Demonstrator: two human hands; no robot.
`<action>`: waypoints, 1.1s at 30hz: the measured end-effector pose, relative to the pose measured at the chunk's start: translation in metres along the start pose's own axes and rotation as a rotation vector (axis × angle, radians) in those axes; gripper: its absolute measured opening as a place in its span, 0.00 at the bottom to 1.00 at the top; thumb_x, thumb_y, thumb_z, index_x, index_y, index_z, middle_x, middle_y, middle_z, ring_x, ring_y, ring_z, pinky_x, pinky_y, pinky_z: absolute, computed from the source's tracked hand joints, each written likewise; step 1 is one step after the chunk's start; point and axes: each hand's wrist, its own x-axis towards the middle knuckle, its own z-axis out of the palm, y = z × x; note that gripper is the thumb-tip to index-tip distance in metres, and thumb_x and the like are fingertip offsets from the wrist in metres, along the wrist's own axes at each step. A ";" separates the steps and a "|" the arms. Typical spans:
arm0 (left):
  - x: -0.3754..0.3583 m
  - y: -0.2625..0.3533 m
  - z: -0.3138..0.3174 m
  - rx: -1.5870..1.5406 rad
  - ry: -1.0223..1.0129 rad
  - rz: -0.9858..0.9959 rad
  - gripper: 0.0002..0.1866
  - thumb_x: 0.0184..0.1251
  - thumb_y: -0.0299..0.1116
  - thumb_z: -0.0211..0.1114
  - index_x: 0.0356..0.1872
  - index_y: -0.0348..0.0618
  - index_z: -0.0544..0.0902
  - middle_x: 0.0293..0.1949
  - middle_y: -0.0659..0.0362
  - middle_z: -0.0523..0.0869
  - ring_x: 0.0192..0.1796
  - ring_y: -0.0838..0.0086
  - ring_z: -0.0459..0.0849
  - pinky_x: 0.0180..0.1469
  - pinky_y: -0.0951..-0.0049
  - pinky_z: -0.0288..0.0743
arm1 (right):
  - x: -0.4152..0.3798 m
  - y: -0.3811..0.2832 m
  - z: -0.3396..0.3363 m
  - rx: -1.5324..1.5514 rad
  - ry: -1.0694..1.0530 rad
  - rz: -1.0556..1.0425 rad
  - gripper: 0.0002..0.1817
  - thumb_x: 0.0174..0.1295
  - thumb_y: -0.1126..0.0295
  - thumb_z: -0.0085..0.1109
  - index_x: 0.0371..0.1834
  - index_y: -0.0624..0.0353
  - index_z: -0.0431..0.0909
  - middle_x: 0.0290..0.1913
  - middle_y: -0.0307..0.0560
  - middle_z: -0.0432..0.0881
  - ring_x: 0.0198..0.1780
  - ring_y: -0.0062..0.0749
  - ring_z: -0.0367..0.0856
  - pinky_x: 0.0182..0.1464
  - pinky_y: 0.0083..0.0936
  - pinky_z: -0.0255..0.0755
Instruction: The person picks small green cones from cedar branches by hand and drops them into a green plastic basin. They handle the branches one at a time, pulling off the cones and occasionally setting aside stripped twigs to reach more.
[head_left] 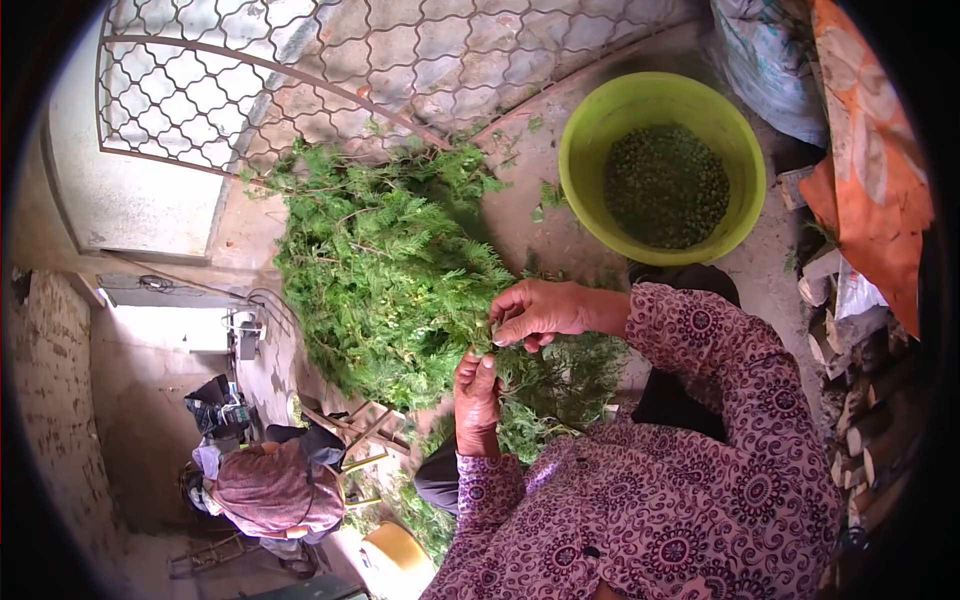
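Note:
A large heap of green, feathery cut branches lies in front of me. My right hand is closed at the heap's edge, with thumb and finger pinched together on something small I cannot make out. Just below it, my left hand pinches a leafy green sprig that blends into the branches behind. The fingertips of both hands almost meet. More cut greenery lies under my forearms. A lime-green tub stands beyond my right arm, partly filled with small round green fruits.
A wavy metal grille leans behind the heap. Sacks, an orange sheet and stacked firewood line the right side. At lower left another person sits bent over, near a yellow container and wooden stools.

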 end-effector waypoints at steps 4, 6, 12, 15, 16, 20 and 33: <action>0.000 0.011 0.015 0.032 0.051 -0.002 0.10 0.58 0.36 0.62 0.37 0.43 0.79 0.20 0.73 0.70 0.18 0.90 0.62 0.19 0.87 0.56 | -0.004 -0.007 0.004 -0.121 0.086 0.007 0.13 0.55 0.65 0.59 0.39 0.62 0.74 0.26 0.37 0.75 0.20 0.17 0.73 0.18 0.11 0.60; 0.000 0.011 0.016 0.008 0.071 -0.022 0.09 0.58 0.36 0.62 0.36 0.43 0.79 0.20 0.73 0.70 0.17 0.90 0.61 0.17 0.88 0.54 | -0.003 -0.005 0.004 -0.119 0.089 -0.048 0.12 0.55 0.66 0.59 0.38 0.62 0.74 0.26 0.37 0.75 0.20 0.17 0.73 0.19 0.11 0.62; -0.004 0.008 0.019 0.029 0.186 0.052 0.04 0.58 0.33 0.62 0.28 0.46 0.79 0.14 0.75 0.66 0.12 0.91 0.55 0.13 0.87 0.47 | 0.012 -0.006 -0.012 -0.097 0.648 -0.163 0.10 0.53 0.68 0.59 0.35 0.62 0.76 0.26 0.37 0.75 0.19 0.17 0.71 0.19 0.13 0.63; -0.010 0.010 0.019 0.047 0.177 0.120 0.05 0.58 0.33 0.62 0.25 0.47 0.78 0.14 0.75 0.65 0.12 0.91 0.55 0.13 0.88 0.46 | 0.006 -0.021 -0.019 0.097 0.551 -0.180 0.07 0.53 0.71 0.56 0.34 0.60 0.72 0.28 0.40 0.75 0.22 0.20 0.74 0.18 0.12 0.63; -0.011 0.012 0.020 0.048 0.204 0.110 0.05 0.58 0.34 0.62 0.25 0.47 0.78 0.14 0.75 0.65 0.12 0.91 0.55 0.13 0.88 0.46 | 0.004 -0.020 -0.016 0.096 0.548 -0.180 0.07 0.53 0.71 0.56 0.34 0.60 0.72 0.28 0.40 0.75 0.22 0.20 0.74 0.18 0.12 0.63; -0.005 0.005 0.014 0.032 0.207 0.137 0.06 0.58 0.34 0.62 0.24 0.47 0.77 0.14 0.75 0.66 0.12 0.91 0.55 0.13 0.88 0.46 | 0.001 -0.004 -0.001 0.222 0.232 -0.008 0.10 0.56 0.69 0.56 0.37 0.59 0.70 0.32 0.41 0.75 0.23 0.21 0.75 0.17 0.11 0.60; -0.005 0.003 0.024 0.005 0.216 0.037 0.03 0.60 0.30 0.60 0.30 0.44 0.80 0.17 0.75 0.68 0.13 0.91 0.53 0.14 0.89 0.46 | 0.003 0.002 0.000 -0.231 0.163 0.011 0.10 0.48 0.75 0.59 0.34 0.63 0.72 0.24 0.40 0.75 0.24 0.20 0.75 0.16 0.13 0.60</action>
